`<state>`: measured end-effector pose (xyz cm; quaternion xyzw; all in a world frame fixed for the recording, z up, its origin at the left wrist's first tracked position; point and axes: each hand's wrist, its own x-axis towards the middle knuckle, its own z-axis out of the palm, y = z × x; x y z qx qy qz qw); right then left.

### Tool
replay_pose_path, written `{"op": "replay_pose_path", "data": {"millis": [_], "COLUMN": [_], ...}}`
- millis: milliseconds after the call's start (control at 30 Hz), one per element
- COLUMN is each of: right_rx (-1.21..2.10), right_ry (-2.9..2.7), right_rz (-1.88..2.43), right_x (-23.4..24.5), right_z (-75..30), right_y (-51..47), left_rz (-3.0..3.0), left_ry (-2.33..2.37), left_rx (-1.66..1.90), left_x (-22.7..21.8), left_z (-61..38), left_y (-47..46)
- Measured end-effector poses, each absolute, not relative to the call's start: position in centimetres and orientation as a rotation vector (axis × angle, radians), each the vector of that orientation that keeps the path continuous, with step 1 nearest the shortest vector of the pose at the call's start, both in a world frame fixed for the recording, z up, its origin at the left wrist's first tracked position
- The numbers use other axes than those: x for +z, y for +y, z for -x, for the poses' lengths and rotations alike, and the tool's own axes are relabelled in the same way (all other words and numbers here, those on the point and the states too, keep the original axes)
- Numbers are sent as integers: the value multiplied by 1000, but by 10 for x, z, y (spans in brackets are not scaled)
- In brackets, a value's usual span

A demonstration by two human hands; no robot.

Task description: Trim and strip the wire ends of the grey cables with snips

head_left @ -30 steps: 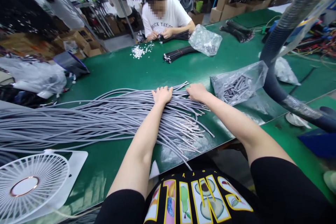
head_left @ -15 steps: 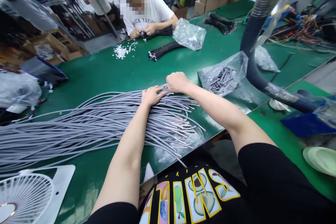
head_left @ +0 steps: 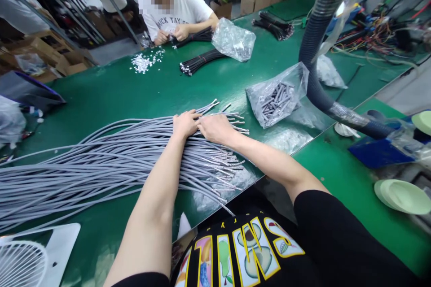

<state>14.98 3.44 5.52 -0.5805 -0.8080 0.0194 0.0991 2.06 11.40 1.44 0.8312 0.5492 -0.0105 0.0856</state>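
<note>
At the lower left, a white round-grilled plastic fan (head_left: 25, 260) stands near the thick bundle of long, smooth grey cables (head_left: 101, 166), which lies across the green tabletop (head_left: 111, 94); a loose cable dragged sideways might catch on its frame.

Farther right, the person's left hand (head_left: 185, 124) rests over the bundle's upper strands; whether it clasps any or only presses cannot be told. Light pressure could let neighbouring cables slide and cross.

The right hand (head_left: 216, 128) is curled against it, over the same strands; its fingertips are hidden, so what it grasps, if anything, cannot be told. Pulling one cable there could drag others along, because they overlap.

The frayed silvery cable ends (head_left: 229, 161) fan out unevenly, one poking past the near edge, where clothing could snag it. Rightmost, the clear plastic bag of short grey tubes (head_left: 278, 96) lies near the tips; a wide forearm sweep might knock it.
</note>
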Motion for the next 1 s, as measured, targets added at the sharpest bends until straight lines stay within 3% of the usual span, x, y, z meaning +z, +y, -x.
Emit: {"op": "replay_pose_path", "data": {"millis": [100, 233, 300, 367, 567, 667, 800, 867, 1000], "right_rx": [59, 22, -19, -106, -488, -487, -180, -53, 54], "right_ry": [-2425, -2515, -2409, -2350, -1823, -1652, -1624, -1617, -1609], "right_rz": [1640, 774, 566, 767, 1979, 2053, 2083, 2123, 2081], "right_x": [57, 83, 95, 101, 105, 110, 94, 78, 54], "right_z": [-148, -150, -166, -196, -305, -343, -374, -383, -389], "right_y": [0, -82, -116, -129, -68, -56, -70, -70, -48], "left_rz": [-2477, -2420, -2424, -2424, -2398, -2324, -2206, -2211, -2196], "left_ry": [1662, 1693, 1677, 1656, 1617, 1505, 1354, 1194, 1229], "left_rx": [70, 121, 154, 175, 306, 622, 1213, 1182, 725], "left_x": [12, 10, 9, 9, 4, 4, 20, 36, 63], "left_z": [-22, -23, -23, -23, -15, -13, -48, -86, -165], "left_y": [116, 121, 122, 122, 124, 123, 99, 77, 49]}}
